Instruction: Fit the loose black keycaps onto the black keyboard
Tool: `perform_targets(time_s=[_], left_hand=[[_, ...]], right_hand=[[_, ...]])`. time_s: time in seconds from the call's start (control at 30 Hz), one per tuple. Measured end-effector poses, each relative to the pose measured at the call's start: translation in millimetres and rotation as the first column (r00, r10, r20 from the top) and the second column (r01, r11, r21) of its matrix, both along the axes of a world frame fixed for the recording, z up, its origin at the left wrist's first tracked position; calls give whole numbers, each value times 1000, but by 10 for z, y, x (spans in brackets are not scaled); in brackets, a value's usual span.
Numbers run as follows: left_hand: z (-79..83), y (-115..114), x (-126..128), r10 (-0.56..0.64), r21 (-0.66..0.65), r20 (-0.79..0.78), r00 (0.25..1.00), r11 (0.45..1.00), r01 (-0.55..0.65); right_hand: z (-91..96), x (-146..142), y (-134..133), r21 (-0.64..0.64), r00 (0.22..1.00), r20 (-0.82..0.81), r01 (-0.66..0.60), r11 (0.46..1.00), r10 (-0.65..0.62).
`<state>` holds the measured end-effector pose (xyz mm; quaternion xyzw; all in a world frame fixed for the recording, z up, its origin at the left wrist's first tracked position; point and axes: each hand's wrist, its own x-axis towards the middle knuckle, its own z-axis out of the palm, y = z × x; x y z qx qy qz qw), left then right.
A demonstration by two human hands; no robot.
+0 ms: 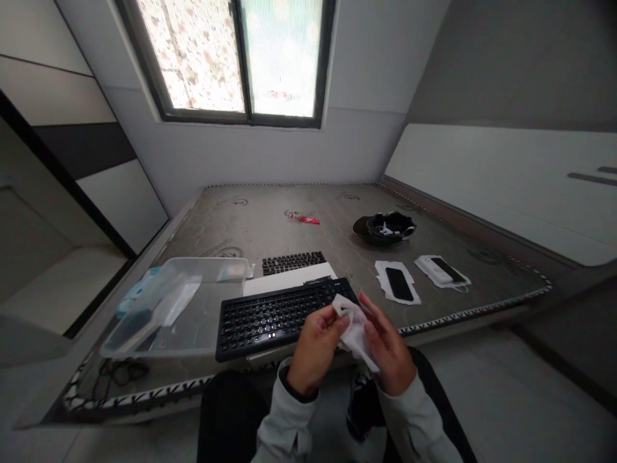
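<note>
A crumpled white wipe (357, 331) is held between my two hands, just over the near edge of the mattress. My left hand (315, 344) pinches its left side between thumb and fingers. On the other side, my right hand (389, 350) grips it with the thumb over the cloth and the fingers partly stretched out. Right behind my hands lies a black keyboard (270, 318), its right end partly covered by the wipe. Under and behind it sits a white flat panel (284, 280). A second black key section (294, 262) lies farther back.
A clear plastic bin (193, 334) stands at the left, with a cable (118, 373) beside it. Two phones (399, 283) (446, 270) lie on white sheets at the right. Behind them is a black cap (385, 228). A red packet (304, 219) lies farther back on the mattress (260, 225).
</note>
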<state>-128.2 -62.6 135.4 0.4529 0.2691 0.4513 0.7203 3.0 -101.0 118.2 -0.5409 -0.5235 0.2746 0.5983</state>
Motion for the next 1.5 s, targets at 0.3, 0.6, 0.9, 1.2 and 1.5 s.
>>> perform_targets(time_s=[0.3,0.6,0.9,1.2,1.5], left_hand=[[-81,39,18,95,-14,-106,990,995,-97],[-80,46,-18,191,52,-202,961,982,-184],[-85,59,-84,292,229,-357,888,948,-220],[-134,144,-133,171,164,-356,919,979,-119],[-204,146,-16,203,142,-298,933,976,-167]], right_hand=[[31,-111,-7,-182,955,-186,196,964,-229],[2,-103,35,-158,910,-391,79,984,-136],[-202,-230,126,-155,960,-274,15,988,-58],[-196,-237,158,-207,941,-303,91,974,-152],[-304,-120,189,-245,926,-311,137,960,-212]])
